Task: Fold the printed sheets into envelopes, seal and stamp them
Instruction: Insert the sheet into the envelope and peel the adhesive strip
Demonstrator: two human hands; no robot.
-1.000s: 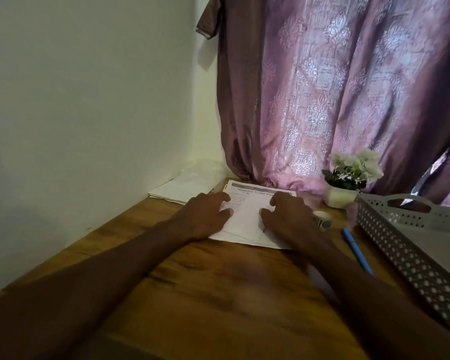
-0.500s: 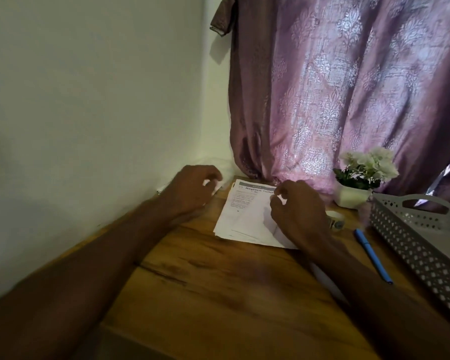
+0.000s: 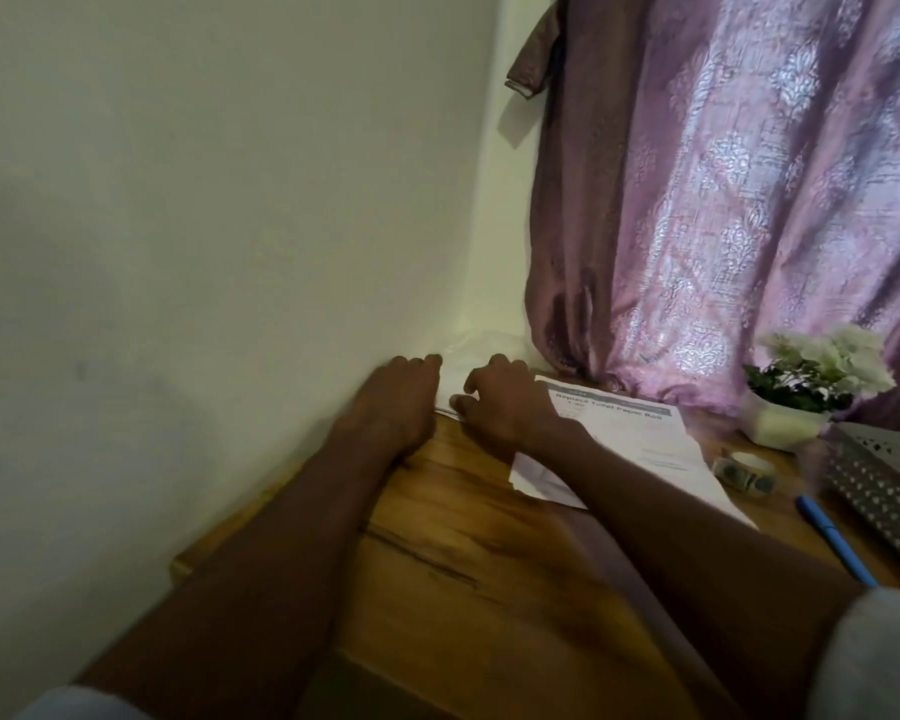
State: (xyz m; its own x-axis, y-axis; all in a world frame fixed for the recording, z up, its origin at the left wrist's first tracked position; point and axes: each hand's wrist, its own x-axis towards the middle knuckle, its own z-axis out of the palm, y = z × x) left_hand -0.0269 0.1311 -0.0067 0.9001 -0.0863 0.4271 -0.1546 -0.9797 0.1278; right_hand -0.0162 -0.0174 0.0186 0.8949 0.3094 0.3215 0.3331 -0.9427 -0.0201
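A stack of printed sheets (image 3: 640, 433) lies on the wooden desk (image 3: 468, 553) in front of the curtain. A pile of white papers or envelopes (image 3: 458, 379) sits in the wall corner to its left. Both hands are at that pile. My left hand (image 3: 396, 402) lies over its left edge, its fingertips bent down out of sight. My right hand (image 3: 505, 402) has its thumb at the pile's near edge and its fingers curled over the top, pinching it. My right forearm crosses the printed sheets' lower left corner.
A roll of tape (image 3: 744, 470) and a blue pen (image 3: 832, 543) lie to the right of the sheets. Beside them stands a perforated white tray (image 3: 874, 491), with a small flower pot (image 3: 796, 423) behind. A wall bounds the desk on the left, a purple curtain at the back.
Both hands have left the printed sheets and moved left to the white pile in the corner. The left hand went first, the right followed. The view has swung left.
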